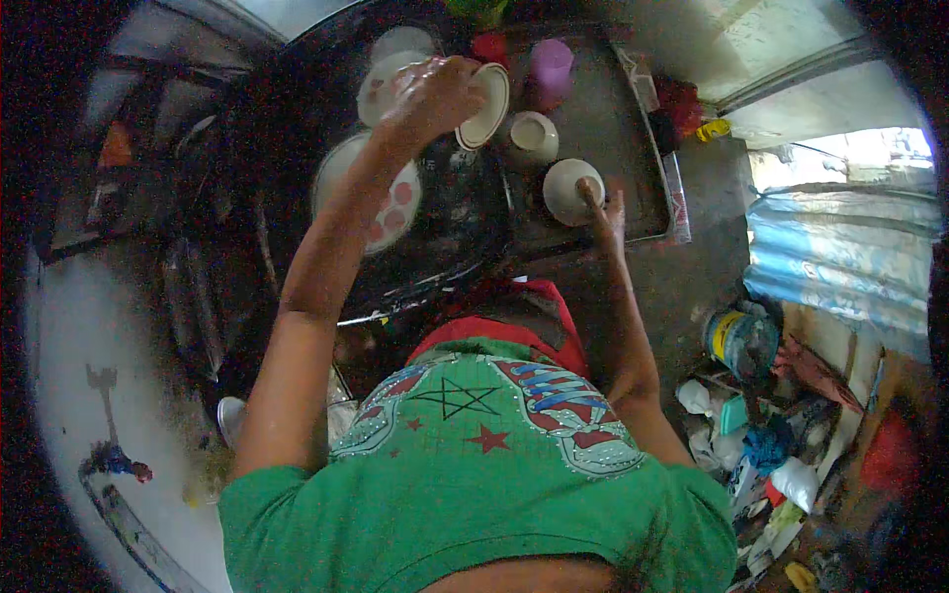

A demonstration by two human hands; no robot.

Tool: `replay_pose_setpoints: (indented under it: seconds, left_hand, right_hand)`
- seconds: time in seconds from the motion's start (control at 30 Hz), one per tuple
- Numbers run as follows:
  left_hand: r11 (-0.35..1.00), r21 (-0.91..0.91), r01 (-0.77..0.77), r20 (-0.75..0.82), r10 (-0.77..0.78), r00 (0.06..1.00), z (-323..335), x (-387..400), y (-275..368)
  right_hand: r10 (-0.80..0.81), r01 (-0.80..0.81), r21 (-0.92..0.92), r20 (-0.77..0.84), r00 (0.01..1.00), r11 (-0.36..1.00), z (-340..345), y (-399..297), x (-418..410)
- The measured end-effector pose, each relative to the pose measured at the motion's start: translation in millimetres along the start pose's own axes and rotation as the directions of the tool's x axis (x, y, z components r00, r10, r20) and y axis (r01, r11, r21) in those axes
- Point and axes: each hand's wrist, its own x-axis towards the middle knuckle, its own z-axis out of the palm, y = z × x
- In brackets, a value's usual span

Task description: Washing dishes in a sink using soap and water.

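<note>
My left hand (445,93) grips a pale bowl (483,107), tilted on its side, above a dark basin-like surface (460,200). Beneath my left hand and forearm lie pale plates, one (400,200) with reddish spots and another (378,96) farther off. On the dark tray (630,133) at the right, my right hand (604,204) touches a white round bowl (567,189), with fingers at its base. A smaller white cup or bowl (534,137) stands just beyond it, and a pink-purple plastic cup (552,67) is farther back.
A red object (489,48) and something green (478,9) are at the far edge. The tray's raised rim (652,156) bounds the right side. A bucket (741,345) and heaped household items (756,445) lie low at right, below a blue-white curtain (838,248).
</note>
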Motion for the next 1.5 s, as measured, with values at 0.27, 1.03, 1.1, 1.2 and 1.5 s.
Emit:
replay_pose_setpoints:
  seconds: [0.27, 1.03, 1.1, 1.2, 1.5]
  left_hand:
    - [0.868, 0.331, -0.371, 0.214, 0.314, 0.925, 84, 43, 120]
    - [0.87, -0.337, -0.36, -0.21, 0.303, 0.93, 100, 31, 56]
    - [0.907, -0.418, 0.051, -0.295, -0.189, 0.937, 69, 41, 9]
    - [0.939, -0.305, 0.159, -0.463, -0.292, 0.837, 87, 59, -122]
    - [0.513, -0.736, 0.441, -0.039, -0.683, 0.729, 155, 82, -262]
  right_hand:
    - [-0.198, 0.234, -0.502, 0.126, 0.972, 0.832, -17, 49, 8]
    - [-0.006, 0.035, -0.214, 0.137, 0.991, 0.976, 32, -8, -44]
    - [0.005, 0.026, -0.181, 0.174, 0.985, 0.983, 26, -9, -44]
    - [0.007, 0.015, -0.09, 0.24, 0.971, 0.996, 28, -17, -49]
    - [-0.22, 0.239, -0.417, 0.095, 0.971, 0.877, 21, -49, -43]
